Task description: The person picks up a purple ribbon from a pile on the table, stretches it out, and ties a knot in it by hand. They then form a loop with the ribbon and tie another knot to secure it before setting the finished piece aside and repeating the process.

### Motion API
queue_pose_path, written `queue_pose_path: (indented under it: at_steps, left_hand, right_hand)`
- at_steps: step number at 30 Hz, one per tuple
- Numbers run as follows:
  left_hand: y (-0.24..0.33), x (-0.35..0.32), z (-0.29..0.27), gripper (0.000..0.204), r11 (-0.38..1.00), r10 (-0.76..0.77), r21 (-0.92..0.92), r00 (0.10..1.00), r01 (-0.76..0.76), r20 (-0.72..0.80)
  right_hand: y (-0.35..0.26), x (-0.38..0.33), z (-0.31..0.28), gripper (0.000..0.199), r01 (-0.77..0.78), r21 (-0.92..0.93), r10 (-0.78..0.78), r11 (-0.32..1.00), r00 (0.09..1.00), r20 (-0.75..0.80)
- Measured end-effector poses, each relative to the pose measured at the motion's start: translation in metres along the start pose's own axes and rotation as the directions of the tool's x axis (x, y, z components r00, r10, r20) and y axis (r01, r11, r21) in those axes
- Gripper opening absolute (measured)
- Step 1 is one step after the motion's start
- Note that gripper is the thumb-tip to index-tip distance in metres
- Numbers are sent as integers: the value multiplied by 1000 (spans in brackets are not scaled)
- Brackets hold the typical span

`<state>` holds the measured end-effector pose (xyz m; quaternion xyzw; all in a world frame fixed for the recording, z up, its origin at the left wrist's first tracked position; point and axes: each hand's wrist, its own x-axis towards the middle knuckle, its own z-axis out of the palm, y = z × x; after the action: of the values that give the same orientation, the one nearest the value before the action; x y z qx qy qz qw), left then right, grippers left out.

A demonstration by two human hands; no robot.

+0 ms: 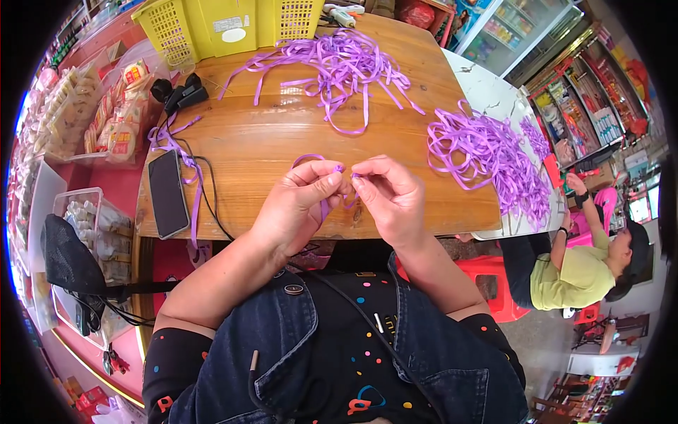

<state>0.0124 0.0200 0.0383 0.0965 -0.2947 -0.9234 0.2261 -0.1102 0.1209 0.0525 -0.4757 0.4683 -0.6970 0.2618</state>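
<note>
Above the front part of a wooden table, both my hands pinch a narrow purple ribbon. My left hand has thumb and forefinger closed on one part of it, with a small purple bit showing at the tips. Close beside it, my right hand pinches another part between thumb and fingertips. Part of the ribbon loops behind my left fingers and hangs below them; the rest is hidden by my hands. Farther back lies a loose heap of purple ribbons, and to the right a denser purple pile.
A yellow plastic basket stands at the back. At left lie a dark phone, a black cable and a small black device. Packaged goods fill the left shelf. A person in a yellow-green shirt sits at right near a red stool.
</note>
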Motion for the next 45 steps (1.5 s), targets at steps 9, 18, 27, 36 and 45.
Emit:
queue_pose_path:
  at_steps: [9,18,27,36,45]
  left_hand:
    - [-2,-3,-2,15,977,55,210,997,-43,-51]
    - [-2,-5,0,15,936,101,343,994,-80,-42]
    - [-4,-6,-3,13,868,172,478,985,-135,-33]
    - [-4,-6,0,11,783,248,592,969,-191,-15]
    - [-4,-8,1,8,522,383,801,920,-293,88]
  right_hand:
    - [0,-1,0,11,-22,18,22,1000,999,-35]
    - [6,-2,-3,11,-13,-22,14,1000,1000,11]
    - [9,-4,-8,14,94,-266,-80,959,995,65]
    - [11,-3,-12,14,109,-321,-92,941,993,68]
    - [5,0,-13,15,238,-411,-190,880,969,155]
